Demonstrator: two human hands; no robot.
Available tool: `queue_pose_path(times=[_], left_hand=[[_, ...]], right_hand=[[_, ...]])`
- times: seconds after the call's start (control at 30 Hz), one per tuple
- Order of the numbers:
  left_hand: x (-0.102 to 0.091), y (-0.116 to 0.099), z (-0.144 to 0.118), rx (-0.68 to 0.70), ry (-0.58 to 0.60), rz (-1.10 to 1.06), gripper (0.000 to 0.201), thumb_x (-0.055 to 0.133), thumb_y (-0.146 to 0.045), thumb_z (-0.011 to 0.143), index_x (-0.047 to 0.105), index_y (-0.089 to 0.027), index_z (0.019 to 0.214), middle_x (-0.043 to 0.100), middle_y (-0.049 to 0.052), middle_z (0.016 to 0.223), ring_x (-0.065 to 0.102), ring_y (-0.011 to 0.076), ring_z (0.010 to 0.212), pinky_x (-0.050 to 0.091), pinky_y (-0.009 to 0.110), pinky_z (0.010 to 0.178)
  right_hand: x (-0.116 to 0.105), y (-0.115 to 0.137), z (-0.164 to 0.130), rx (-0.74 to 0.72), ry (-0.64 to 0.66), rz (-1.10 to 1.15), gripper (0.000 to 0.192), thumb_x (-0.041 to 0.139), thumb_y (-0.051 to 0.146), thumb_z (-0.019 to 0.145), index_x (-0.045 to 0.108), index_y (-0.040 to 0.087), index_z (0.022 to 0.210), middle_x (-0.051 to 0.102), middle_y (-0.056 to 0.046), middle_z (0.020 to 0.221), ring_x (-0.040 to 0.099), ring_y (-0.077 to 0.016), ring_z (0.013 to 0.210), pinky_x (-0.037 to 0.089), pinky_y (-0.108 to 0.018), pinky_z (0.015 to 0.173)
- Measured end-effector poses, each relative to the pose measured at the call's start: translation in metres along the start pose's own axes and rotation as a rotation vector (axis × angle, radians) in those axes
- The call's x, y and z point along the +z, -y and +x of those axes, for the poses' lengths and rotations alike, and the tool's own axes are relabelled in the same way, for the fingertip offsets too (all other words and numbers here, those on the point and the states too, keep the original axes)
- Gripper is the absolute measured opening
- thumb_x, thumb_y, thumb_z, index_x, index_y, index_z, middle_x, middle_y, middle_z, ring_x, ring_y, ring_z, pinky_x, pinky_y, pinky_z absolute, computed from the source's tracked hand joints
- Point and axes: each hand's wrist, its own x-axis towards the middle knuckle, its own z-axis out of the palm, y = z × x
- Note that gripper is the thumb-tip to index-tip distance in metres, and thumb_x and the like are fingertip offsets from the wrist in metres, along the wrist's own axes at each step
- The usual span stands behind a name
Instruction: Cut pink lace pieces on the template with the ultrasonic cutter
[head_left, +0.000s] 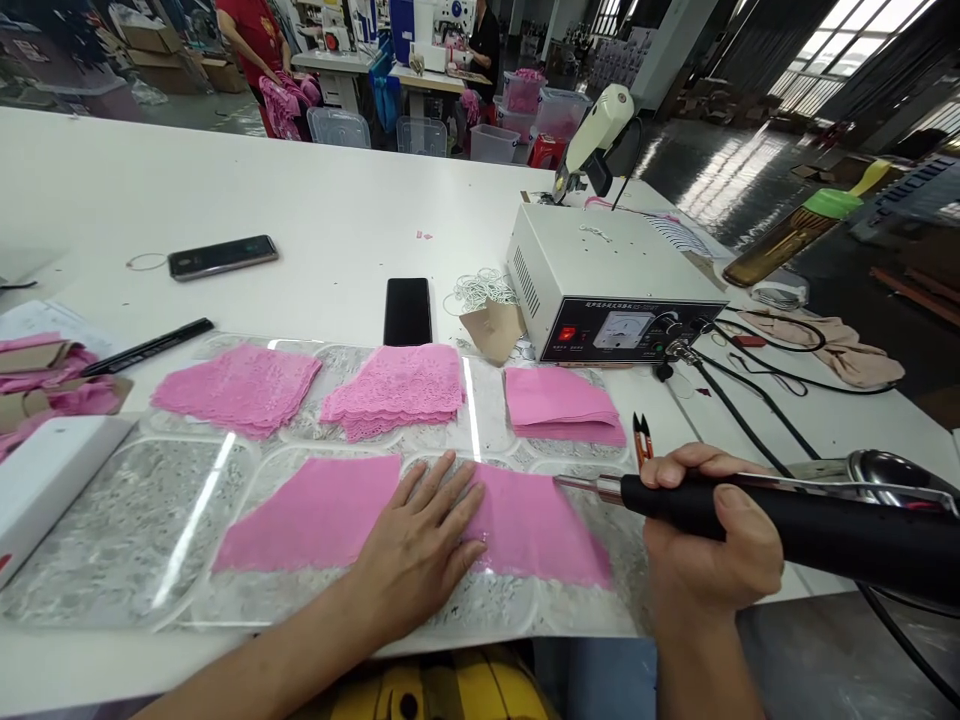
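Note:
My left hand (420, 540) lies flat with its fingers spread, pressing on the inner edge of a pink fabric piece (540, 520). To its left, a second pink fabric piece (322, 512) is spread on the clear plastic mat (127, 520). In my right hand (709, 530) is a black-handled ultrasonic welding tool (810, 530), its metal tip at the upper right of the fabric piece under my left hand. Behind them lie two stacks of pink lace, a left stack (240, 388) and a middle stack (397, 388), and a folded pink fabric stack (566, 405).
A grey control box (622, 280) with cables stands at the back right. Two phones, a near one (407, 312) and a far one (223, 257), lie beyond the mat. Orange-handled snips (643, 440) sit near the tool. A white device (56, 490) is at left.

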Motion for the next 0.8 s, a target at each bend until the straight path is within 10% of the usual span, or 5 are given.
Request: queue_pose_path(times=[0.8], left_hand=[[0.0, 0.004, -0.001, 0.046, 0.005, 0.045, 0.043, 0.046, -0.032, 0.097, 0.053, -0.013, 0.135, 0.048, 0.012, 0.145, 0.039, 0.034, 0.138, 0.038, 0.052, 0.109]], right_hand=[[-0.016, 0.017, -0.007, 0.002, 0.013, -0.031, 0.012, 0.057, 0.026, 0.061, 0.059, 0.018, 0.069, 0.057, -0.001, 0.069, 0.05, -0.0119, 0.053, 0.043, -0.028, 0.047]])
